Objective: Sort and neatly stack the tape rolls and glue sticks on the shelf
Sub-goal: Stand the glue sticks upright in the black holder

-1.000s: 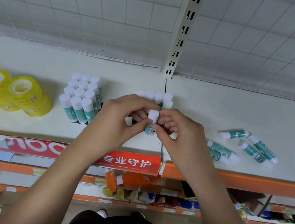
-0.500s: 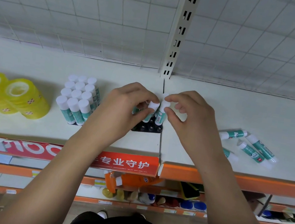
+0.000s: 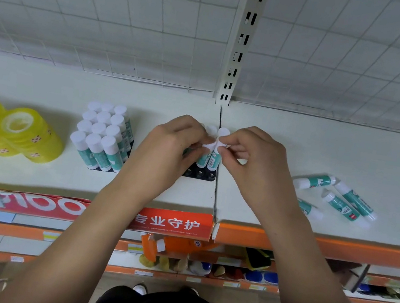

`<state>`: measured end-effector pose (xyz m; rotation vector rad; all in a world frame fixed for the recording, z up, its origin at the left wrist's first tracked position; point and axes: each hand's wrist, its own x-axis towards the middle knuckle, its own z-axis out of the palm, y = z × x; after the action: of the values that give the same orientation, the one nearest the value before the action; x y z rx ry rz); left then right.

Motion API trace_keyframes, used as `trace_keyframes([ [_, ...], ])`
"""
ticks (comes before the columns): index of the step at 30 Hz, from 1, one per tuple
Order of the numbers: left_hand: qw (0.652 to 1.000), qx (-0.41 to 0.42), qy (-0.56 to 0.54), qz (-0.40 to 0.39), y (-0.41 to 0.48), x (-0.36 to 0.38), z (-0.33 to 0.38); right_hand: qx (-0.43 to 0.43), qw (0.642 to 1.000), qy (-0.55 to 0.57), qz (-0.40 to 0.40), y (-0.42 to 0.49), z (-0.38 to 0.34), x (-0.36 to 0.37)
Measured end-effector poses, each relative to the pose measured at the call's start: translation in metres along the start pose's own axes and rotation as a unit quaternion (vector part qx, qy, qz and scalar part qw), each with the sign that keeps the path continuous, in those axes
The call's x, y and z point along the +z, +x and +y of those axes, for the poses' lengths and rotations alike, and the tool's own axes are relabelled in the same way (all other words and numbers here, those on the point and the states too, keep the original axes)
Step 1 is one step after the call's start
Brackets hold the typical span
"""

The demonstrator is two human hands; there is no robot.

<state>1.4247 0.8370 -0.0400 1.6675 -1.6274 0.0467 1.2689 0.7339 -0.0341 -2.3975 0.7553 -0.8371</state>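
On the white shelf (image 3: 326, 146), my left hand (image 3: 167, 151) pinches one white-capped teal glue stick (image 3: 204, 156) and my right hand (image 3: 253, 160) pinches another glue stick (image 3: 215, 158). Both sticks stand upright in a black holder tray (image 3: 200, 174) at the shelf seam. More upright caps behind them are partly hidden by my fingers. A full block of glue sticks (image 3: 102, 135) stands to the left. Several loose glue sticks (image 3: 341, 199) lie on their sides at the right. Yellow tape rolls (image 3: 9, 130) sit stacked at the far left.
A wire grid back panel and a slotted upright post (image 3: 239, 52) rise behind the shelf. The shelf's orange front edge (image 3: 310, 245) carries a red label strip (image 3: 168, 222). Lower shelves below hold assorted small goods.
Both hands moved away from the front edge to the black tray, carrying a glue stick. Each hand now pinches a stick standing in the tray.
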Motion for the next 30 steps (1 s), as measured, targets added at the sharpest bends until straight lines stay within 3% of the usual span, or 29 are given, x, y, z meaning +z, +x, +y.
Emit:
trace_keyframes([
  [9,0.992,0.053,0.108,0.036,0.007,0.001,-0.008,-0.024,0.999,-0.022,-0.008,0.003,-0.002,0.0],
  [20,0.996,0.026,0.083,0.014,0.01,0.005,-0.006,-0.009,1.0,0.005,0.01,-0.001,0.0,0.004],
  [25,0.997,0.011,0.066,-0.034,0.001,-0.002,-0.002,0.045,0.997,0.045,-0.043,0.001,-0.001,-0.007],
  [30,0.999,-0.001,0.039,-0.023,0.001,-0.009,0.003,0.014,0.999,0.012,-0.039,0.006,-0.004,-0.011],
])
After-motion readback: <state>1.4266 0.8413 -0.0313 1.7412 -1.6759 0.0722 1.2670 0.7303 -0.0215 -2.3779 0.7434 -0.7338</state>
